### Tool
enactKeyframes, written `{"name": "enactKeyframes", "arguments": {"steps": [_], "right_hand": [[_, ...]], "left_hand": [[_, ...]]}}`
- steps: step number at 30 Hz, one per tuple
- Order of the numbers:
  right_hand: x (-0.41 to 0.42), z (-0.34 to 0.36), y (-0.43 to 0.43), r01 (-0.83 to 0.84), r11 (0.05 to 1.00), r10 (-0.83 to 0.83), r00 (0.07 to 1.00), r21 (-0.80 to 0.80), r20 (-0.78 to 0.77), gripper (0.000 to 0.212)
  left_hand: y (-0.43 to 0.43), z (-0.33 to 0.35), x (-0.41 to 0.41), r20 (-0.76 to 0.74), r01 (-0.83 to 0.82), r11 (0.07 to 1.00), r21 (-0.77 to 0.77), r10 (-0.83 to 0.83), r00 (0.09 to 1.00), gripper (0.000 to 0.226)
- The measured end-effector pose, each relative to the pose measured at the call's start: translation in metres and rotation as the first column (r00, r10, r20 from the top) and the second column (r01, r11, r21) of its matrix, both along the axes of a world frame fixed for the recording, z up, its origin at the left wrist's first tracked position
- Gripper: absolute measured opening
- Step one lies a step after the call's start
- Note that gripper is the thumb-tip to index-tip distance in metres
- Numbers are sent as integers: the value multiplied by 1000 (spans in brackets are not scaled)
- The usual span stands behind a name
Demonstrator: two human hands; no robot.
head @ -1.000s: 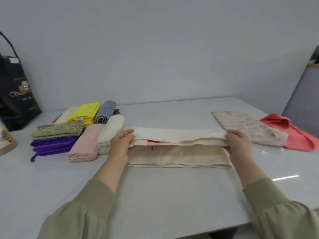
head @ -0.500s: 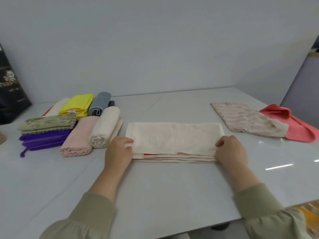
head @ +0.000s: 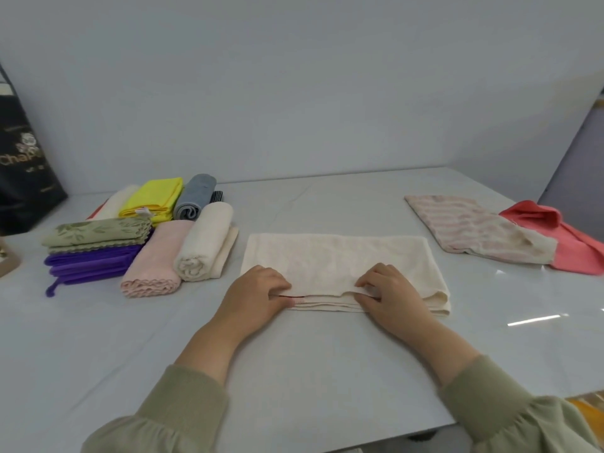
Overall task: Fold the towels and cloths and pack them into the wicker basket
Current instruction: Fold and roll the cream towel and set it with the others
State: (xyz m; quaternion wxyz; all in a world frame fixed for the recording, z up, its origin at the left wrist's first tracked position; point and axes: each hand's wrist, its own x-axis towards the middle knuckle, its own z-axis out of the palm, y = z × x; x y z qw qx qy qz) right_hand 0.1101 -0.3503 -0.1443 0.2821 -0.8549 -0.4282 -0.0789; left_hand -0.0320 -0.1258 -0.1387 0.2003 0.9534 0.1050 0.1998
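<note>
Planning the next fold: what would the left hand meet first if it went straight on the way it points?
The left hand holds the folded cream towel at its near edge, so it would slide over that; beyond it, seemingly only bare table, though depth is unclear.

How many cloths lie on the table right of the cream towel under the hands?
2. A striped beige cloth lies right of the cream towel; a coral cloth lies beyond it, touching it, at the picture's right edge. More may be out of view.
</note>
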Motion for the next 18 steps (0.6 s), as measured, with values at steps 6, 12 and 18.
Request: {"name": "enactKeyframes", "arguments": {"steps": [6, 12, 18], "right_hand": [[-1, -1, 3, 17, 1000, -17, 1000, 1, -1, 15], [-2, -3, 3, 9, 1000, -10, 1000, 18, 14, 12], [-4, -2, 1, -31, 999, 28, 995, 33, 91, 17]], "left_hand": [[0, -3, 2, 103, 29, 999, 43, -33, 994, 11], [-4, 4, -2, 269, 67, 991, 118, -97, 958, 9], [-2, -4, -8, -3, 137, 984, 117, -137, 991, 12]]}}
